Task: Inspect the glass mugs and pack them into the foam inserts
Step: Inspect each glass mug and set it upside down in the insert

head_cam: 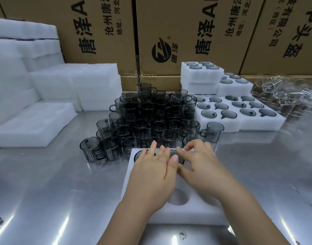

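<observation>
Pressing on the far half of a foam insert (169, 214), a person works with both hands side by side. The insert lies flat on the steel bench (54, 191), close to its near edge and about midway along it.

The left hand (151, 175) is spread flat, fingers straight and close together, over a grey mug (138, 153) sunk in the far-left pocket; only part of its dark rim shows. The right hand (201, 167) is just beside it, fingers bent over a second mug (182, 160) in the far-right pocket. I cannot tell whether those fingers pinch the rim or merely rest there. Between the wrists an empty pocket (178, 198) shows.

Just beyond the insert stands a heap (151, 117) of grey mugs, stacked several high toward the middle of the bench, with a lone mug (212, 131) upright at its right. Filled inserts (240, 110) sit further right and toward the far edge, some stacked. Clear glassware (284, 92) lies by the far right corner. Blank foam (27, 85) is piled along the left edge, and printed boxes (169, 32) stand behind the far edge.
</observation>
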